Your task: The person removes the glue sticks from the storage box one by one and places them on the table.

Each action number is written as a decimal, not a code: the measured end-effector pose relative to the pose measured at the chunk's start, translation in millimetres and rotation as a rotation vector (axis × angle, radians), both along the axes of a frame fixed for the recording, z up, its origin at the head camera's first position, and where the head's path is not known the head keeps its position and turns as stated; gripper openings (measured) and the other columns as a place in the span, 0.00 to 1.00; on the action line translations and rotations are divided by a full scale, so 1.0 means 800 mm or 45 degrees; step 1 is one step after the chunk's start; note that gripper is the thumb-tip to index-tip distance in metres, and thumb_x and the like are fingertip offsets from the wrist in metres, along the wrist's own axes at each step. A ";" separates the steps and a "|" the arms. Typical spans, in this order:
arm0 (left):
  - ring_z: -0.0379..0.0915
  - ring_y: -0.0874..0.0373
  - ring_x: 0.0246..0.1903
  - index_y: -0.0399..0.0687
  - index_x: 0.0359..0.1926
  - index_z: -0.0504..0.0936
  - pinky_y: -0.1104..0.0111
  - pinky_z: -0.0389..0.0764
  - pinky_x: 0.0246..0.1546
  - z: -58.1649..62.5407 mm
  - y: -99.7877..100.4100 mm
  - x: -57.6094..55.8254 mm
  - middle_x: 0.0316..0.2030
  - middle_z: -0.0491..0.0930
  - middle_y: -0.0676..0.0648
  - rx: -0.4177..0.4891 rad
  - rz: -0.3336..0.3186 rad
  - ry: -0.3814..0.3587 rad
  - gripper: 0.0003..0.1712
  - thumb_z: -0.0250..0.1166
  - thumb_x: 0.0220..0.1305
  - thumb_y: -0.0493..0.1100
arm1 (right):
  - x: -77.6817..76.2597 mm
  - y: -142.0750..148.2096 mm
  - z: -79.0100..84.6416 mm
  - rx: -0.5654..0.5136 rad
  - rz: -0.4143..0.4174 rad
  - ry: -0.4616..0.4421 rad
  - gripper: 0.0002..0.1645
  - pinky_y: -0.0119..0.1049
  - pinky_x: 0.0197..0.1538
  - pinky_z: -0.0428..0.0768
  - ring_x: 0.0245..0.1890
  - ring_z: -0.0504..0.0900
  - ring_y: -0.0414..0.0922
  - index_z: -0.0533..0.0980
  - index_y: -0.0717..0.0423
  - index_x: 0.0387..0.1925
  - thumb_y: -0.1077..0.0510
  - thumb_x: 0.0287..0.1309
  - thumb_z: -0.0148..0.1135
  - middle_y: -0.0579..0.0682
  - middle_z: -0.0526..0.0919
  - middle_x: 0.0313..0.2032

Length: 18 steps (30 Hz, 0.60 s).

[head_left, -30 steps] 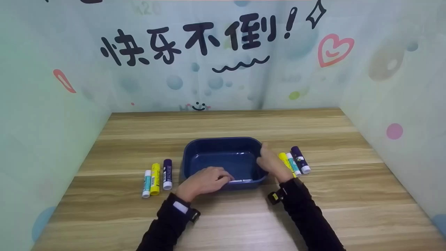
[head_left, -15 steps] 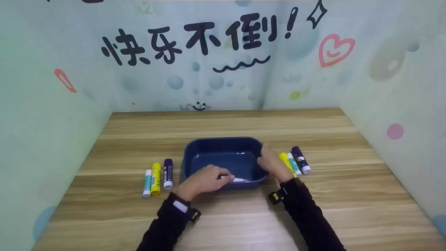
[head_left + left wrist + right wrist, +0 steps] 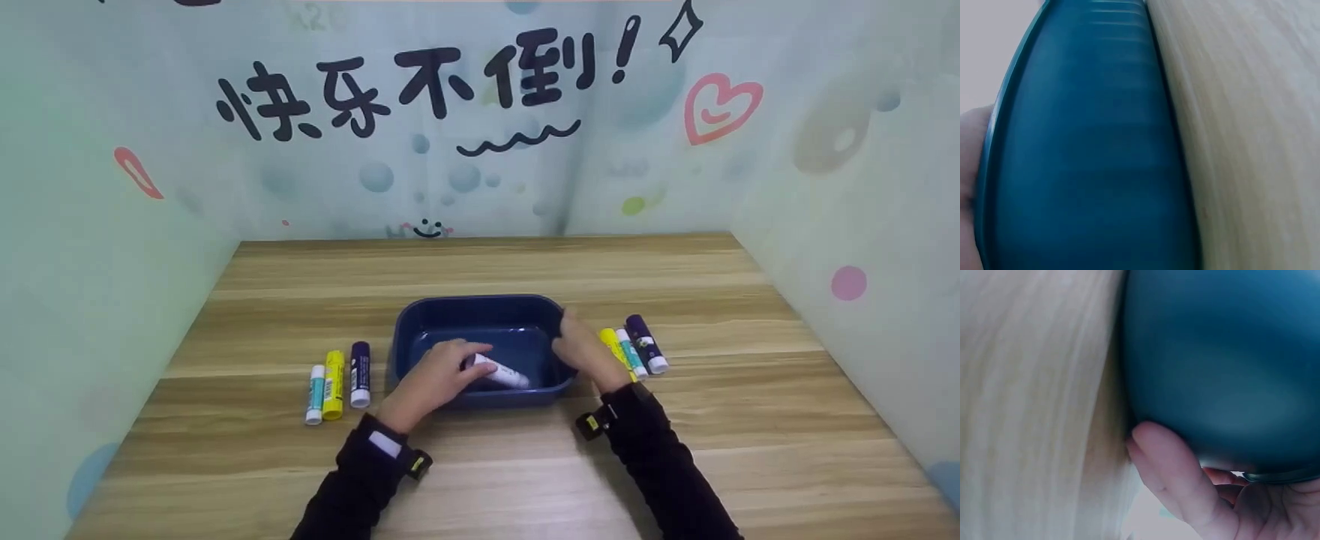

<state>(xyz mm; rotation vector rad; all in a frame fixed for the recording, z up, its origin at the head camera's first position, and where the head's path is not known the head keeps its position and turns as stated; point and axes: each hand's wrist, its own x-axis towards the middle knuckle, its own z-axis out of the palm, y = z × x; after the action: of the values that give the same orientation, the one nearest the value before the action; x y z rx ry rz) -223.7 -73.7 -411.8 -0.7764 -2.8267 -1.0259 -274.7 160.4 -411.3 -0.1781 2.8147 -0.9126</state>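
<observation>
A dark blue rectangular bin stands in the middle of the table. My left hand reaches over its near left rim and pinches one end of a white glue stick, whose other end points down to the right inside the bin. At the bin's right end, my right hand grips the wall; in the right wrist view the thumb presses the outer side of the bin. The left wrist view shows mostly the bin's outer wall, with a sliver of the hand beyond the rim.
Left of the bin lie a teal and white glue stick, a yellow one and a purple one. To the right are another yellow, a teal and white and a purple one. Printed cloth walls surround the table.
The left hand has lifted the near end of the white glue stick up from along the bin's front wall, so it now slants. The right hand and bin have stayed put.
</observation>
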 end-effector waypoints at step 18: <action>0.71 0.55 0.32 0.41 0.56 0.76 0.66 0.74 0.33 0.032 -0.029 -0.006 0.39 0.79 0.40 0.410 0.385 0.292 0.22 0.60 0.63 0.44 | 0.002 -0.001 0.000 -0.026 -0.034 -0.018 0.41 0.51 0.56 0.73 0.52 0.73 0.60 0.40 0.75 0.67 0.67 0.54 0.44 0.78 0.63 0.59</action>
<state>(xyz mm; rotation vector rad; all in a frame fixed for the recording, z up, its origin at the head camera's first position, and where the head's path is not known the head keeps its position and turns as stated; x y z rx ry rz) -228.2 -96.9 -386.6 -0.3909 -2.4045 -1.2072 -273.4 159.3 -411.5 -0.1362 2.8021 -0.9444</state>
